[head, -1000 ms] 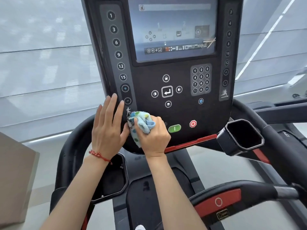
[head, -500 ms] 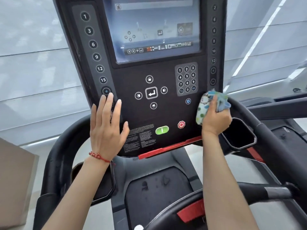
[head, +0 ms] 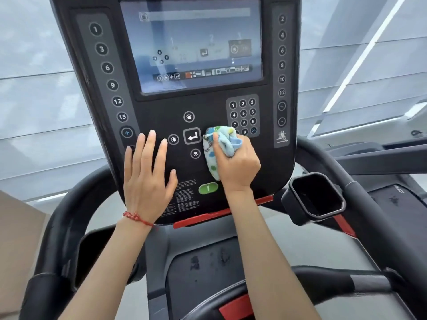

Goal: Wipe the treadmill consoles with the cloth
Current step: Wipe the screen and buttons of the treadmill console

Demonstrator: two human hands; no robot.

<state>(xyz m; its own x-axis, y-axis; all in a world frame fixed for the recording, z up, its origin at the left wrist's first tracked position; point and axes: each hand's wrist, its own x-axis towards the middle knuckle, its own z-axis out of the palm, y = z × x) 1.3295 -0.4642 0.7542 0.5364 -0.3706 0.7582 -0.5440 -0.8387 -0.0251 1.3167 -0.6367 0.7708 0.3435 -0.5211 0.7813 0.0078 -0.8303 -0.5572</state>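
Wiping underway: right hand (head: 238,165) grips bunched cloth (head: 219,146) on console (head: 161,107) centre-frame; left hand (head: 147,179) flat, fingers straight; screen (head: 191,45) above probably left.

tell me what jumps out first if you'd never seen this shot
The big black console with its lit screen fills the upper middle. Just below the screen, the right hand grips a bunched blue patterned cloth against the panel beside the arrow buttons, while the left hand, a red bracelet at its wrist, lies flat on the console's lower left.
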